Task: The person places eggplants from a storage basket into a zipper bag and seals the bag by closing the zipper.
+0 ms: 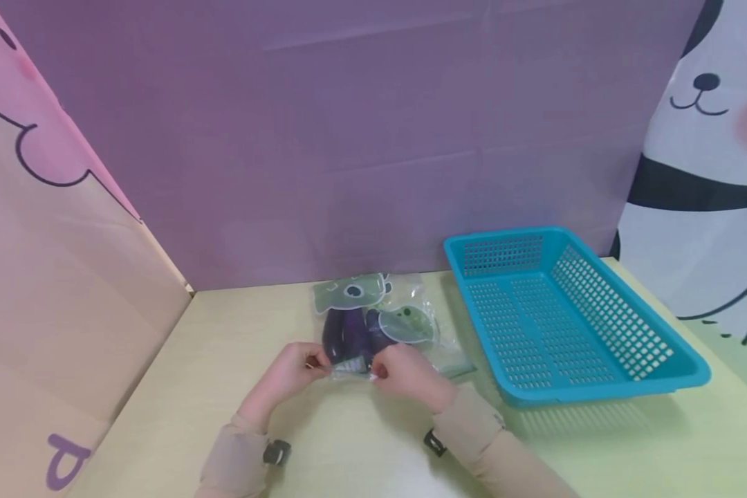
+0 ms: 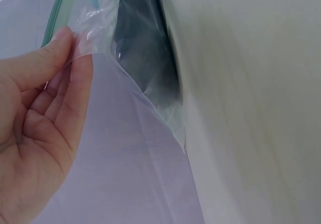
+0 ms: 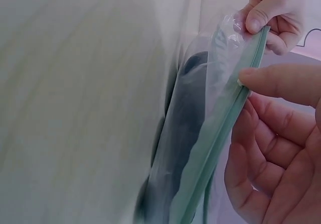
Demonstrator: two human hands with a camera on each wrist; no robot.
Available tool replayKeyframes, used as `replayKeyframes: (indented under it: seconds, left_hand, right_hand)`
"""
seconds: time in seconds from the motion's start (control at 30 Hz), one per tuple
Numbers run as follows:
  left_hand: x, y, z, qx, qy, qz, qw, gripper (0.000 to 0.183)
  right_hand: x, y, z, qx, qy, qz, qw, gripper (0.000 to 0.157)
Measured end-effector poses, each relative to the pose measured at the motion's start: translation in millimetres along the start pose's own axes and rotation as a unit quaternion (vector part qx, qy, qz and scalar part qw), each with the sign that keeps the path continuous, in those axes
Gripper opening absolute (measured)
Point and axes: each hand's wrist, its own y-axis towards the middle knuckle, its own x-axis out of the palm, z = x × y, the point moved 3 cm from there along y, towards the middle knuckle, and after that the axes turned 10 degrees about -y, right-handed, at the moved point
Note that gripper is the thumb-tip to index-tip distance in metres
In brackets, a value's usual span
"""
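Observation:
A clear zip bag (image 1: 420,294) with a printed cartoon animal lies on the table, several dark purple eggplants (image 1: 353,332) inside it. Along its near edge runs a green zip strip (image 3: 220,126). My left hand (image 1: 295,366) pinches one corner of the bag's opening between thumb and fingers, as the left wrist view shows close up. With thumb and forefinger, my right hand (image 1: 404,373) pinches the zip strip at a small pale slider (image 3: 240,83), a short way from the left hand. Plastic and fingers partly cover the eggplants.
To the right of the bag stands a blue perforated basket (image 1: 517,394), with nothing seen in it. A purple cloth (image 1: 361,138) hangs behind the pale table (image 1: 224,346). Printed cloth screens (image 1: 703,228) stand at both sides.

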Motion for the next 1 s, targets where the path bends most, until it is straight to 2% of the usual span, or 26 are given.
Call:
replayKeyframes:
  seconds: [0.33, 0.57, 1.0]
  left_hand:
    - [-0.9, -1.9, 0.3, 0.01, 0.003, -0.003, 0.9999, 0.01]
    - [-1.8, -1.7, 0.3, 0.014, 0.013, -0.004, 0.9998, 0.01]
    - [-4.7, -1.5, -4.3, 0.013, 0.008, -0.007, 0.9999, 0.01]
  right_hand:
    - [3.1, -9, 10, -0.004, 0.023, 0.0, 1.0, 0.003]
    - [3.0, -13, 17, -0.016, 0.032, 0.015, 0.999, 0.004]
    - [-3.6, -18, 18, 0.021, 0.031, 0.017, 0.999, 0.004]
